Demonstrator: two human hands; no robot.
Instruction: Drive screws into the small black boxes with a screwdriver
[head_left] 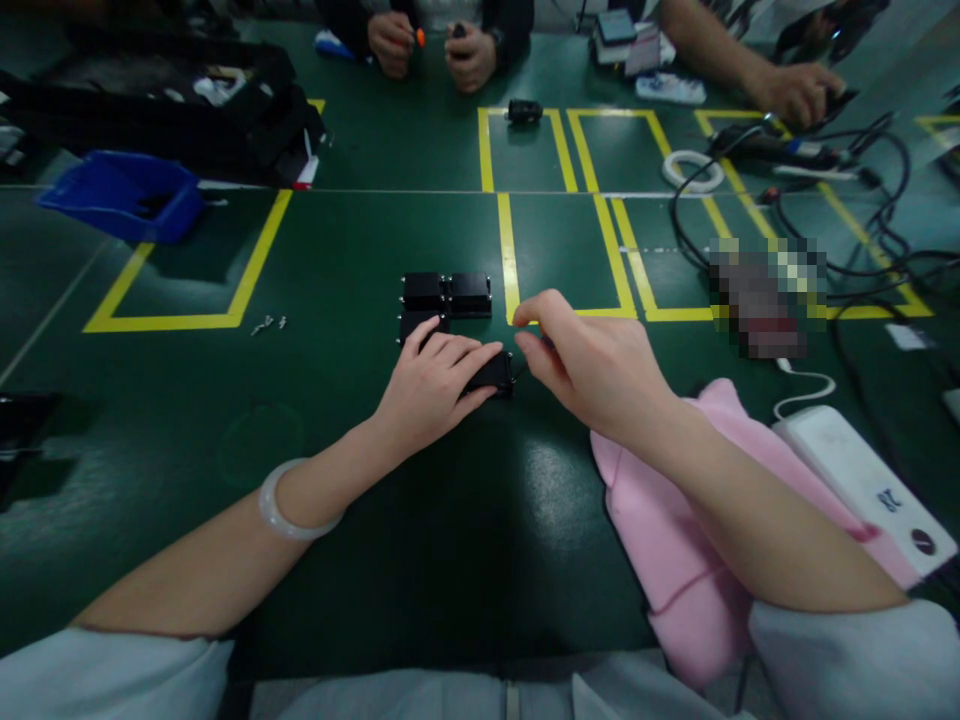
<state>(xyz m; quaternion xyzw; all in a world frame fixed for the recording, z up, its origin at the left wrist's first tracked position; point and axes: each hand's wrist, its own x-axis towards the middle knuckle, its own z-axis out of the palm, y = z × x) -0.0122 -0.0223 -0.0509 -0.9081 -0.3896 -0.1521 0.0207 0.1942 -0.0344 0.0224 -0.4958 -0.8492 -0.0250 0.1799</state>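
Note:
Several small black rectangular blocks with silvery pins or screws at their corners are grouped mid-table, such as the far right block (471,291) and the far left block (423,289). My left hand (435,385) lies over the near ones, its thumb and fingers around the near right block (493,374). Just right of that block, my right hand (592,365) is curled, thumb and forefinger bent toward each other. Something thin and dark shows near its fingertips, too small to name. Loose small screws (268,324) lie to the left of the blocks.
A blue bin (124,195) and black trays (165,100) stand at the left. Pink cloth (660,540), a white power bank (862,490) and cables (847,270) lie at the right. Across the table are co-workers' hands (471,58) and a black cylindrical part (523,111).

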